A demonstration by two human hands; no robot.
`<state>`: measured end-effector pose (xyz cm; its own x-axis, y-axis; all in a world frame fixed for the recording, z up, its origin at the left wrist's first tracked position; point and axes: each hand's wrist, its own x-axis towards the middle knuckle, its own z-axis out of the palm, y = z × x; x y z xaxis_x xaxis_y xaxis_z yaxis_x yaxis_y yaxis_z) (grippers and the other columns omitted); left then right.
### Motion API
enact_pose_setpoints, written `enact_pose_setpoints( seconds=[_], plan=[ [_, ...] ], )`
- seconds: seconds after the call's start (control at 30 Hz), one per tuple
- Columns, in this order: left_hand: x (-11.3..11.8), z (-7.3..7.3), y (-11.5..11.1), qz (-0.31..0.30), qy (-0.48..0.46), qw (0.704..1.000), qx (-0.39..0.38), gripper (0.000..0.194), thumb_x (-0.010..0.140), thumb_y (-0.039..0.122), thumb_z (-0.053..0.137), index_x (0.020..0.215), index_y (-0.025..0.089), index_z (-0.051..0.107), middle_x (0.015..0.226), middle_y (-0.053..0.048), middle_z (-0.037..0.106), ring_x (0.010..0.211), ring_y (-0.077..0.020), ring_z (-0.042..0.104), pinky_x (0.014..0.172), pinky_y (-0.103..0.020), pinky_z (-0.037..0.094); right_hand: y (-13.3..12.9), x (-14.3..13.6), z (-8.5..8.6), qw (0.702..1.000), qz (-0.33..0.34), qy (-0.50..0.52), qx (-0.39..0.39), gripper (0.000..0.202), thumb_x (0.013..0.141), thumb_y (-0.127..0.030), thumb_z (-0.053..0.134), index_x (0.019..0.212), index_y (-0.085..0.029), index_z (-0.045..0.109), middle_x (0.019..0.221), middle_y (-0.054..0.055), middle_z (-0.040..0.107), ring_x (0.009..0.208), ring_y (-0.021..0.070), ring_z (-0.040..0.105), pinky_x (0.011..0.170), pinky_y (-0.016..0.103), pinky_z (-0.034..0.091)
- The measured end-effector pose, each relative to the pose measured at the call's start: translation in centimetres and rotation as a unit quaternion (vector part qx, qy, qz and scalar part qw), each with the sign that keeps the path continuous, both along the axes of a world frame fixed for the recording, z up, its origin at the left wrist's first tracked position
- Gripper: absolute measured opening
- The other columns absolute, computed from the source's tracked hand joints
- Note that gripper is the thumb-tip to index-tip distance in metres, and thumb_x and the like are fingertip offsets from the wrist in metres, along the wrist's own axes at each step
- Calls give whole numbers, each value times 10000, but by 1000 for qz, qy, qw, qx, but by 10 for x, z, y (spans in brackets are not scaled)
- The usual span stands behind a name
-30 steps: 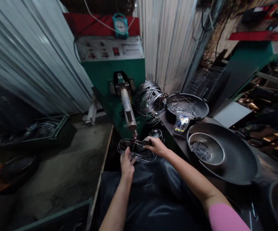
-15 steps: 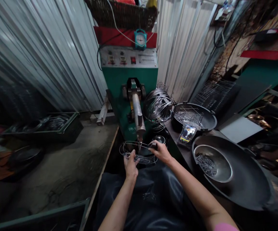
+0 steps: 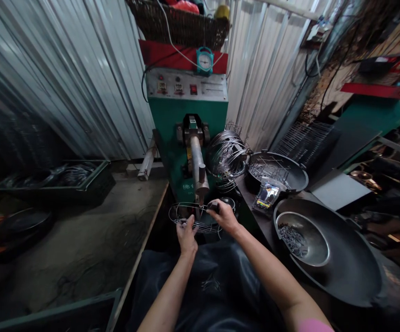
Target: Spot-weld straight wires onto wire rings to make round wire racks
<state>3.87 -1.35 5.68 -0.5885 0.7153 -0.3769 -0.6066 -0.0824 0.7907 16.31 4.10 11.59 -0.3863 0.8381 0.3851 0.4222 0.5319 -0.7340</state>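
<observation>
My left hand (image 3: 187,240) is closed on the near side of a round wire frame (image 3: 204,227), thumb on top of its parallel wires. In my right hand (image 3: 225,216), thumb and fingers pinch a small dark block (image 3: 214,206) against the frame's upper right wire. The frame sits under the metal arm (image 3: 197,159) of a green machine (image 3: 163,110), which looks like a spot welder. The arm's tip comes down at the frame's upper wire; whether they touch I cannot tell. Several short bent wires (image 3: 211,283) lie on the dark apron over my lap.
Right of the machine hangs a bundle of wire rings (image 3: 226,154). Further right stand a dark pan (image 3: 298,175) with wire pieces and a large wok (image 3: 354,258) holding a metal bowl (image 3: 324,251) of small parts. Green crates (image 3: 98,177) stand on the left floor.
The machine's arm tip now sits lower against the upper wire. My right hand and the block have shifted slightly left with the frame. The view has tilted a little.
</observation>
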Motion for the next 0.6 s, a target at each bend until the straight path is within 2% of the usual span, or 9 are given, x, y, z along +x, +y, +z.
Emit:
enact_pose_setpoints(
  seconds=[0.2,0.47,0.6],
  plan=[
    [0,2,2,19,7,1000,13,398,557,388,718,772,199,442,721,36,476,724,-118,521,653,-282,465,3,-6,2,1000,-3,6,13,146,772,-288,558,879,-188,553,819,45,619,752,177,573,711,279,438],
    [-3,3,7,5,-6,1000,-20,391,546,395,715,747,196,445,707,36,465,699,-113,494,640,-290,468,11,-10,-3,1000,-14,-5,-13,128,766,-280,562,871,-209,548,795,24,629,725,166,574,689,267,438],
    [-2,7,7,-11,-21,999,-41,386,552,403,711,760,193,463,714,34,475,682,-108,490,640,-297,477,13,-12,2,999,-21,-16,-23,124,755,-291,571,848,-211,551,776,23,633,712,169,575,675,268,432]
  ],
)
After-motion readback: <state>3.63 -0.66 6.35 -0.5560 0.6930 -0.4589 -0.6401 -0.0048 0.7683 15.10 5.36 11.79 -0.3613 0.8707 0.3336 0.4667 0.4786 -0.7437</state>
